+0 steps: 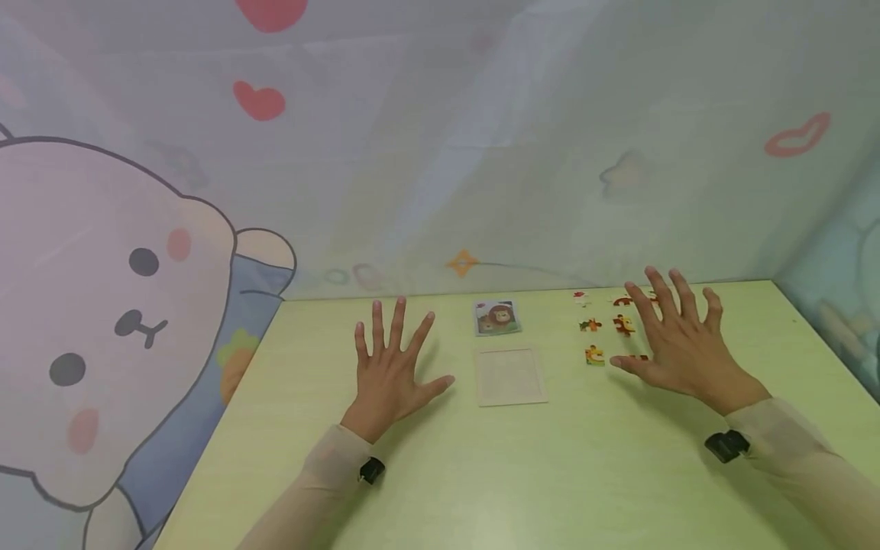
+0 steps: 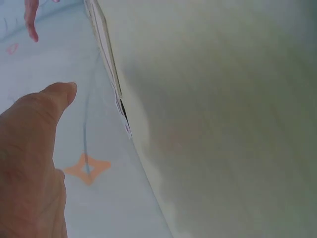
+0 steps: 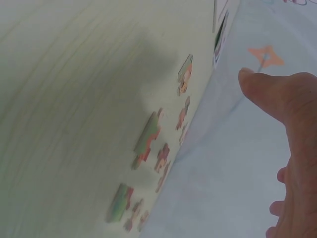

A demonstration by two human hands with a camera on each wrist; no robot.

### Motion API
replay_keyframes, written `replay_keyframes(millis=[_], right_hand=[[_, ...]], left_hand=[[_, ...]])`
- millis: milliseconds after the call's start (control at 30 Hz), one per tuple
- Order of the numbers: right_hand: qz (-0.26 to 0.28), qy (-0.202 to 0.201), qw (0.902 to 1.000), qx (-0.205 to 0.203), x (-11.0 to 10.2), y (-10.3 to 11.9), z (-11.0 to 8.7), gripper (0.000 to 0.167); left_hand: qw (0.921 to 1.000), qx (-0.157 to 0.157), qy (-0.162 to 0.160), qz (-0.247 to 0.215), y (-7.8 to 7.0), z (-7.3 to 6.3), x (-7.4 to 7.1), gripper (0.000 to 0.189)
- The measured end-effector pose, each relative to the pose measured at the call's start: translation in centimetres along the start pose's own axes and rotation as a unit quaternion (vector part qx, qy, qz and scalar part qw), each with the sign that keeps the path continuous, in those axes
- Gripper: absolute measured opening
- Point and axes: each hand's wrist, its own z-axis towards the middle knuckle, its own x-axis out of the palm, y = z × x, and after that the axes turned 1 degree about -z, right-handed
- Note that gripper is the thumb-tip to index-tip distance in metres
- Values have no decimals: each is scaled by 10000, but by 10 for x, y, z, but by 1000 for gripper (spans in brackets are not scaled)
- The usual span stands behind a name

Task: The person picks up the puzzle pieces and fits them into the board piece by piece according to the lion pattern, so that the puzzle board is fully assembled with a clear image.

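My left hand [image 1: 389, 376] is held over the table with fingers spread, left of a square puzzle tray [image 1: 511, 377] and holding nothing. Behind the tray lies a small picture card [image 1: 497, 317] with a lion on it. On the right, my right hand [image 1: 687, 344] hovers with spread fingers over several jigsaw pieces, hiding some of them. A yellow puzzle piece [image 1: 594, 355] lies just left of its thumb. In the right wrist view, a green-edged puzzle piece [image 3: 148, 134] lies among others in loose rows, and the thumb [image 3: 267, 91] points away from them.
The pale green table [image 1: 440, 473] ends at a back edge against a hanging cloth [image 1: 440, 153] printed with hearts and stars. A large cartoon bear [image 1: 117, 321] is printed at the left. Each wrist wears a dark strapped device, such as the right wrist camera [image 1: 726, 445].
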Motion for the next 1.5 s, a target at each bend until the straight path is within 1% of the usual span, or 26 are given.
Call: replay_keyframes(millis=[133,200,267,367,433,533,633,700,800,900,967,1033,1133,1200,1367,1433,1500], right_hand=[[405,80,9990,186,4,4,5,107],[655,97,9975,236,7,6,9,104],[878,138,9957,244,11,7,14,101],[1199,278,9921,258,17,9,22,97],[1380,357,9895,257,21,10,28,91],[1653,396,9850,306,27,9,39,81],[1902,453,9799,399,33,8,48,73],[2015,550,9768,481,39,7,54,71],[2168,747,9713,638,46,6,61,68],[2202,839,9693,694,52,6,67,64],[2198,830,9695,694,54,6,70,60],[2151,795,9710,674,56,5,74,57],[2056,769,9733,666,58,3,80,53],[1991,786,9746,661,58,2,85,51],[2008,838,9737,674,61,0,94,45],[2045,879,9722,720,62,-2,97,44],[2040,931,9715,764,63,-3,99,43]], left_hand=[[9986,234,69,-471,-6,3,4,105],[9959,311,142,-840,-9,6,6,104],[9911,371,273,-1246,-11,9,8,102],[9807,405,607,-1813,-14,13,12,99],[9733,435,834,-2095,-15,16,15,97],[9627,484,1125,-2413,-17,21,20,94],[9548,567,1388,-2568,-19,25,24,95],[9473,663,1568,-2714,-20,26,26,96],[9374,836,1727,-2908,-20,26,31,98],[9278,951,1735,-3164,-18,25,38,99],[9252,969,1682,-3261,-17,24,45,98],[9251,977,1647,-3278,-16,25,49,96],[9280,991,1634,-3198,-15,25,54,92],[9304,993,1666,-3111,-15,25,53,90],[9320,1003,1684,-3050,-17,24,51,87],[9315,1035,1663,-3065,-17,25,52,88],[9326,1074,1647,-3026,-17,26,54,89]])
